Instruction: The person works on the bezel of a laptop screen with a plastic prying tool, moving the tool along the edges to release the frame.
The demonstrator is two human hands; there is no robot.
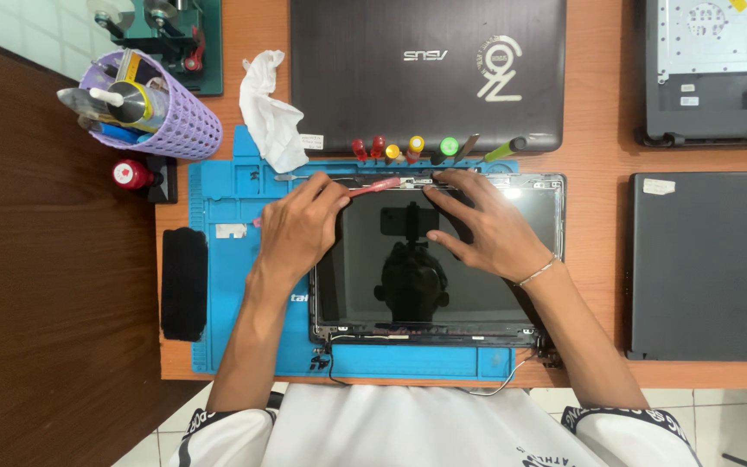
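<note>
A laptop screen panel (pixel 477 303) with a dark glossy face lies on a blue work mat (pixel 226 259). My left hand (pixel 300 229) grips a red-handled screwdriver (pixel 375 187) whose tip rests at the panel's top edge. My right hand (pixel 490 225) lies flat on the upper part of the panel, fingers spread toward the top edge near the screwdriver tip. A thin bracelet sits on that wrist. A thin cable (pixel 499 380) trails from the panel's bottom edge.
A row of coloured screwdrivers (pixel 412 149) stands at the mat's far edge. A closed dark laptop (pixel 425 69) lies behind, another (pixel 711 259) at right, an opened chassis (pixel 719 69) at far right. A white cloth (pixel 270 112), purple tool basket (pixel 162 112) and black pad (pixel 184 284) sit left.
</note>
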